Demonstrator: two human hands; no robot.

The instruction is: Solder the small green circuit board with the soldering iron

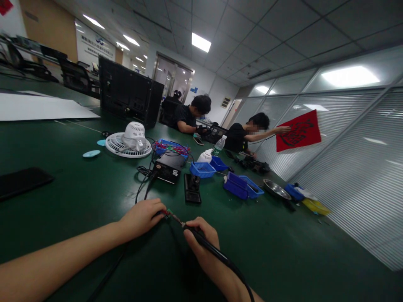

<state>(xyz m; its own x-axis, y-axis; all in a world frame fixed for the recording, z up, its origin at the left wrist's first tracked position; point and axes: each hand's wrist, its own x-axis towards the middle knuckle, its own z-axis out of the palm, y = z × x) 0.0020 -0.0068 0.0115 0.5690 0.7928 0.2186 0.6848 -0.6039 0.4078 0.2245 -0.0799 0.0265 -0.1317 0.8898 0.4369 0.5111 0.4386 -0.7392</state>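
Note:
My right hand (204, 241) is closed around the black handle of a soldering iron (201, 239), its cord trailing back along my forearm. The metal tip points up and left, at or very near a small green circuit board (168, 214). My left hand (145, 217) pinches the board's left side, where bits of red wire show. Whether the tip touches the board is too small to tell. Beyond my hands stand a black soldering station (168, 167) with cables and a black iron stand (192, 188).
Blue trays (203, 169) and a blue bin (236, 185) stand ahead and right. A white fan (134, 140), a black monitor (129, 90) and a dark phone (23, 182) are on the left. Two people sit across the green table (277, 251); one holds a red sheet (299, 131).

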